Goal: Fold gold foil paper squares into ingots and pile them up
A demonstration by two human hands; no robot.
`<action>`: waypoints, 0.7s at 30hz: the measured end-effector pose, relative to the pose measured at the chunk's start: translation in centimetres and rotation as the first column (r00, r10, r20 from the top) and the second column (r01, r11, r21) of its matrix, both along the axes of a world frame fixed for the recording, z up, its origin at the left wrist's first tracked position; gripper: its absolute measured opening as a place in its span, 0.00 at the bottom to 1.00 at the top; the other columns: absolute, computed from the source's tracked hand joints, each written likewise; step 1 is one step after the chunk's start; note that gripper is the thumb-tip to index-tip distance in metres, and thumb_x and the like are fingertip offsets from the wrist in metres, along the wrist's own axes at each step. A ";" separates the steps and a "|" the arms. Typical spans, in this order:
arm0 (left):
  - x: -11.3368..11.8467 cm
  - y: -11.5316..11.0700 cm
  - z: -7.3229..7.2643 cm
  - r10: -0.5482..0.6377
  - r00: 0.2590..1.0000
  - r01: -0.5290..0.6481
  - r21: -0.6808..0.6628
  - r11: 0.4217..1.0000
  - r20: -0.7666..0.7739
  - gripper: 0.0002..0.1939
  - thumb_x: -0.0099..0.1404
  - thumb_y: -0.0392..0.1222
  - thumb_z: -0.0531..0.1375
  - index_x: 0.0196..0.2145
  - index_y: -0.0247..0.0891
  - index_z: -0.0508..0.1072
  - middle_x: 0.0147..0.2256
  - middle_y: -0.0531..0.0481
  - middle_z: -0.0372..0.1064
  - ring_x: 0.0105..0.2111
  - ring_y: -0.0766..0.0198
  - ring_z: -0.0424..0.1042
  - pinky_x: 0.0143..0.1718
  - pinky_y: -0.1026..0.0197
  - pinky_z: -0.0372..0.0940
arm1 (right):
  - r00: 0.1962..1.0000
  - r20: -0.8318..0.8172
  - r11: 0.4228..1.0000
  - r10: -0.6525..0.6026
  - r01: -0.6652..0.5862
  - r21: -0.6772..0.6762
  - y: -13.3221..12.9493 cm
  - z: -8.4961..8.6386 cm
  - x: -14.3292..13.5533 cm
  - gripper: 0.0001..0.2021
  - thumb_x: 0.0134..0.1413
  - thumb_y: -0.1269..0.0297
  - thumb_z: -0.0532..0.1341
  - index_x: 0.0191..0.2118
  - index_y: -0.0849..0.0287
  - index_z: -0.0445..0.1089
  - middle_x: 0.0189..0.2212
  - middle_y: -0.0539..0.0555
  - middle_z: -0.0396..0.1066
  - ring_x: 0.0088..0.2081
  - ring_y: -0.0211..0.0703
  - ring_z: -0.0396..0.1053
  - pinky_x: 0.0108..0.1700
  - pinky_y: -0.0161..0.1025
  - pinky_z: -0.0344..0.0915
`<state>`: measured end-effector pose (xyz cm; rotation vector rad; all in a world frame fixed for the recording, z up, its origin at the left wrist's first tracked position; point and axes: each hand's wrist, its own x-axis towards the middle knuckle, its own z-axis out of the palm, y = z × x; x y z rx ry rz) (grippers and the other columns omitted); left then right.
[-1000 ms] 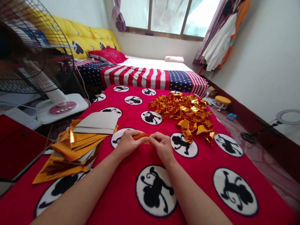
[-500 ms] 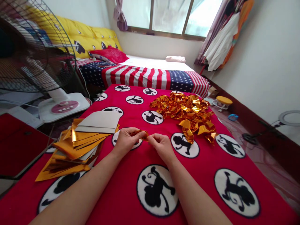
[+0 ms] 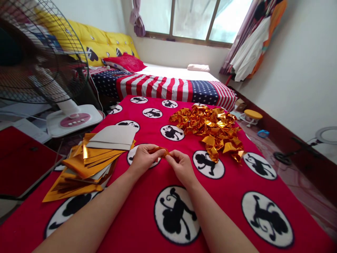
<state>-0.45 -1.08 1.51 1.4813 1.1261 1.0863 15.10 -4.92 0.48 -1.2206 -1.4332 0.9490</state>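
Between the person's two hands, over the red cloth, is a narrow, folded piece of gold foil, partly hidden by the fingers. The left hand is closed on its left part; the right hand pinches its right end—thumb against fingertips. Left of the hands lies an uneven stack of gold sheets, with grey-white cards on top. Beyond and right of the hands, crumpled gold pieces form a loose heap. A fan stands beyond the stack—left of the cloth.
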 end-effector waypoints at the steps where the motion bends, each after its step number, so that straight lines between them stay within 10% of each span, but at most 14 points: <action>1: 0.0 0.0 0.0 -0.008 1.000 0.008 0.006 1.000 -0.009 0.16 0.53 0.52 0.67 0.26 0.33 0.78 0.17 0.54 0.66 0.17 0.72 0.61 0.17 0.70 0.53 | 1.000 -0.017 1.000 -0.005 0.005 0.002 0.0 0.0 0.0 0.12 0.54 0.58 0.59 0.23 0.58 0.65 0.19 0.45 0.57 0.23 0.34 0.53 0.26 0.33 0.50; 21: -0.8 0.2 0.4 0.040 0.997 -0.034 0.098 0.995 -0.063 0.17 0.58 0.50 0.62 0.21 0.33 0.71 0.16 0.54 0.65 0.17 0.72 0.61 0.19 0.70 0.55 | 0.980 -0.198 0.997 -0.032 0.018 -0.074 0.5 -0.3 1.1 0.11 0.49 0.61 0.63 0.22 0.60 0.67 0.18 0.45 0.57 0.21 0.32 0.51 0.24 0.33 0.46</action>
